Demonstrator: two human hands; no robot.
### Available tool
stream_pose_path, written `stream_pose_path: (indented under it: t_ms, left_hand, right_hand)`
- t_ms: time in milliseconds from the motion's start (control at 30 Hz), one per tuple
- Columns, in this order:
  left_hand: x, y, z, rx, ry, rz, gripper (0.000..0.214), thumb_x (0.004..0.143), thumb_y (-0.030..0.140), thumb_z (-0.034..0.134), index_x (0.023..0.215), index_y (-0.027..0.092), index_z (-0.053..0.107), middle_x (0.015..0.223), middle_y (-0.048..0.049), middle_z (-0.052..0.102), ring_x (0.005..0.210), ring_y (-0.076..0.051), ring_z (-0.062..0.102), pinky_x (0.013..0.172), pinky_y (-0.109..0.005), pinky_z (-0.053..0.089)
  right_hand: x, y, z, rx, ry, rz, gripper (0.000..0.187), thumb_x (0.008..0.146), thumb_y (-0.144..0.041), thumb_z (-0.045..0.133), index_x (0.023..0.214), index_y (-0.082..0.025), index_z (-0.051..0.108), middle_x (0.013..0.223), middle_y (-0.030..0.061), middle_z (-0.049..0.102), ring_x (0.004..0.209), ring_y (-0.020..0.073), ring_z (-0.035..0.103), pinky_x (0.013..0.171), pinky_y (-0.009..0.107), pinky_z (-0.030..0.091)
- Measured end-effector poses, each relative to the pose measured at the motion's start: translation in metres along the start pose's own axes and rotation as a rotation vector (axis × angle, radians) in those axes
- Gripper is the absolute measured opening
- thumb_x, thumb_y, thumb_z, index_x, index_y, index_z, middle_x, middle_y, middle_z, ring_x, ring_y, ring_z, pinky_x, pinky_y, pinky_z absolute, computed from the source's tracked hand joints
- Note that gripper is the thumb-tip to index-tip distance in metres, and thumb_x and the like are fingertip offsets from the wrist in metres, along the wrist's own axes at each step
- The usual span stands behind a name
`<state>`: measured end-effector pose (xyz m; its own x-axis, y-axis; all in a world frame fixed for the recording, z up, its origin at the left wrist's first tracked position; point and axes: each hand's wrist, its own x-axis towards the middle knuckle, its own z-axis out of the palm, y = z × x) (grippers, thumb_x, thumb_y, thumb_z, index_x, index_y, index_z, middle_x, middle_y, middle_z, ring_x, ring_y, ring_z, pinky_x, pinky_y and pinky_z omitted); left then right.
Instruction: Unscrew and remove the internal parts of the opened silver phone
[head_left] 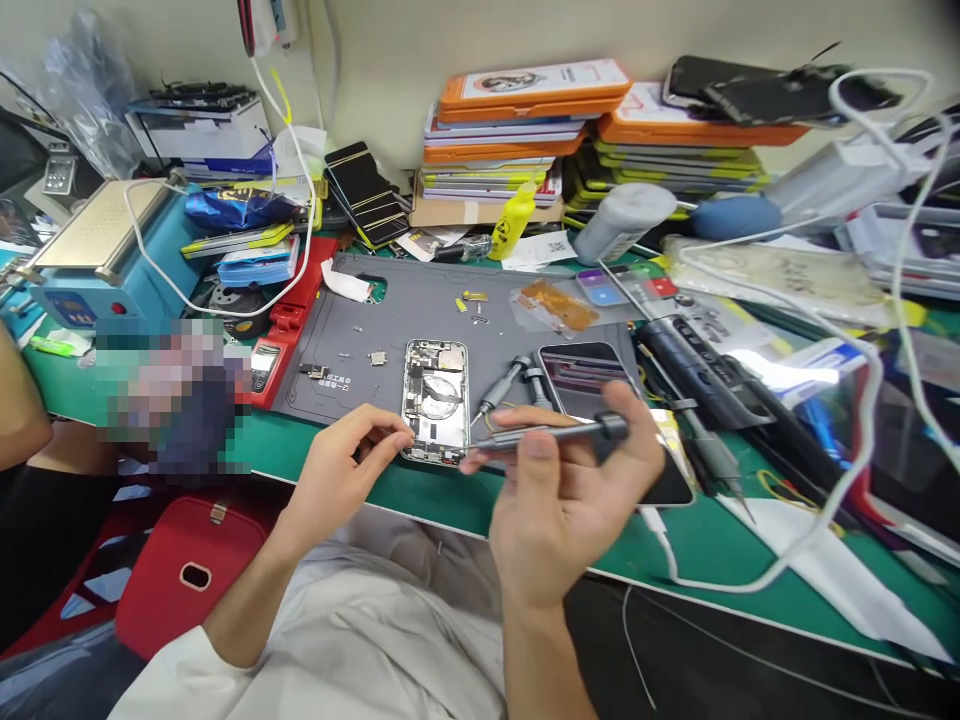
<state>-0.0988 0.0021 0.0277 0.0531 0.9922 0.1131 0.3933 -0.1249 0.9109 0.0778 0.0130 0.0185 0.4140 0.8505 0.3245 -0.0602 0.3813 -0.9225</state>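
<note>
An opened smartphone (pixel 437 400) lies on the grey work mat (pixel 360 330) near its front edge, its inner parts showing. My left hand (pixel 349 465) is closed, with thumb and forefinger together at the phone's lower left edge. In my right hand (pixel 559 490) is a grey precision screwdriver (pixel 559 434), held nearly level. Its thin tip points left at the phone's lower right corner; I cannot tell whether it touches. Two more screwdrivers (pixel 504 385) lie right of the phone. Small metal parts (pixel 376 358) and a dark connector piece (pixel 314 371) are scattered on the mat's left.
A dark-screened phone (pixel 585 365) lies right of the mat's middle. Stacked orange cases (pixel 525 90) and a yellow bottle (pixel 514 220) line the back. A teal heating machine (pixel 112 250) stands left. White cable (pixel 847 480) loops across the right. Another person's arm (pixel 21 400) is at far left.
</note>
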Motion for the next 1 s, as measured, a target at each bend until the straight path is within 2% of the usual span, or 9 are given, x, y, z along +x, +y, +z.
stream_pose_path:
  t_ms: [133, 233, 433, 600, 767, 1000]
  left_hand:
    - [0.0005, -0.001, 0.0001, 0.054, -0.02, 0.043, 0.016, 0.112, 0.032, 0.068, 0.105, 0.022, 0.078, 0.096, -0.0031, 0.078, 0.083, -0.016, 0.069, 0.068, -0.025, 0.051]
    - [0.0009, -0.0011, -0.0015, 0.055, -0.028, 0.045, 0.015, 0.112, 0.031, 0.068, 0.105, 0.022, 0.078, 0.097, -0.0023, 0.078, 0.083, -0.015, 0.069, 0.068, -0.024, 0.051]
    - [-0.0008, -0.0009, -0.0002, 0.062, -0.053, 0.047, 0.015, 0.112, 0.031, 0.069, 0.106, 0.022, 0.08, 0.1, -0.0033, 0.081, 0.084, -0.015, 0.07, 0.067, -0.025, 0.049]
    - [-0.0014, -0.0017, 0.0012, 0.063, -0.044, 0.039, 0.019, 0.112, 0.035, 0.068, 0.106, 0.021, 0.08, 0.099, -0.0048, 0.08, 0.083, -0.016, 0.069, 0.067, -0.026, 0.05]
    - [-0.0021, -0.0018, 0.0008, 0.071, -0.041, 0.035, 0.018, 0.112, 0.034, 0.068, 0.106, 0.022, 0.079, 0.1, -0.0044, 0.08, 0.083, -0.016, 0.068, 0.067, -0.025, 0.05]
    - [-0.0019, -0.0015, 0.0009, 0.08, -0.025, 0.05, 0.021, 0.112, 0.038, 0.069, 0.105, 0.021, 0.08, 0.096, -0.0049, 0.08, 0.08, -0.016, 0.068, 0.065, -0.025, 0.05]
  right_hand:
    - [-0.0092, 0.0027, 0.0094, 0.086, -0.048, 0.063, 0.046, 0.108, -0.031, 0.071, 0.148, -0.036, 0.05, 0.099, -0.0013, 0.079, 0.065, 0.0155, 0.073, 0.056, 0.03, 0.065]
    - [-0.009, 0.0051, 0.0077, 0.089, -0.045, 0.072, 0.044, 0.107, -0.03, 0.072, 0.144, -0.036, 0.049, 0.1, -0.0009, 0.08, 0.071, 0.0171, 0.076, 0.059, 0.031, 0.066]
    - [-0.0078, 0.0054, 0.0066, 0.068, -0.12, 0.083, 0.042, 0.107, -0.03, 0.072, 0.14, -0.033, 0.046, 0.1, -0.0013, 0.079, 0.08, 0.0181, 0.08, 0.064, 0.032, 0.068]
    - [-0.0085, 0.0053, 0.006, 0.036, -0.087, 0.048, 0.042, 0.107, -0.031, 0.071, 0.141, -0.034, 0.045, 0.099, -0.0017, 0.08, 0.078, 0.0183, 0.079, 0.062, 0.033, 0.067]
    - [-0.0085, 0.0051, 0.0062, 0.054, -0.133, 0.069, 0.041, 0.107, -0.03, 0.072, 0.138, -0.034, 0.047, 0.101, 0.0004, 0.082, 0.075, 0.0192, 0.08, 0.061, 0.035, 0.067]
    - [-0.0097, 0.0052, 0.0061, 0.066, -0.125, 0.089, 0.039, 0.107, -0.031, 0.072, 0.136, -0.034, 0.046, 0.103, -0.0013, 0.081, 0.069, 0.0177, 0.078, 0.062, 0.036, 0.067]
